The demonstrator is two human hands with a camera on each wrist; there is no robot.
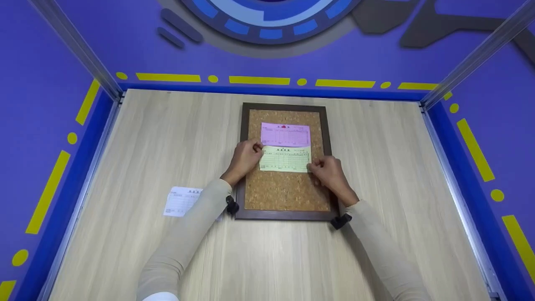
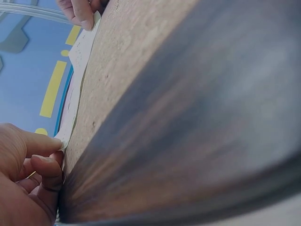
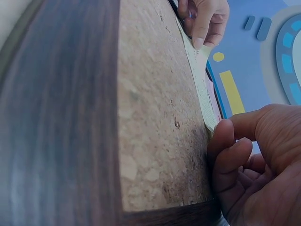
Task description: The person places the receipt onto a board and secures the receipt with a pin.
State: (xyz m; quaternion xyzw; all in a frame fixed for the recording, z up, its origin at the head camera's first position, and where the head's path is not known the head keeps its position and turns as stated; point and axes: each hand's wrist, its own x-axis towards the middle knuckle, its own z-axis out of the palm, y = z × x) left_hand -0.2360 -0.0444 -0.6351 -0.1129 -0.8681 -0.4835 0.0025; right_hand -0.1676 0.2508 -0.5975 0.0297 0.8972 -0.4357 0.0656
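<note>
While the yellow-green slip (image 1: 284, 159) lies over the middle of the cork board (image 1: 288, 192), each hand holds one of its sides. The left hand (image 1: 245, 155) pinches the left edge near the upper corner between thumb and index finger, tips pressed together; its other fingers are curled. The right hand (image 1: 330, 172) pinches the lower right corner in the same manner, its other fingers bent toward the palm. The slip sits directly below the pink slip (image 1: 285, 136), which carries a red pin (image 1: 284, 126) at its top centre. A white slip (image 1: 182, 201) lies on the table (image 1: 200, 138) left of the board, partly covered by the left sleeve (image 1: 196, 225). All three slips bear a printed heading above ruled lines; the characters are too small to read. No brand is legible.
</note>
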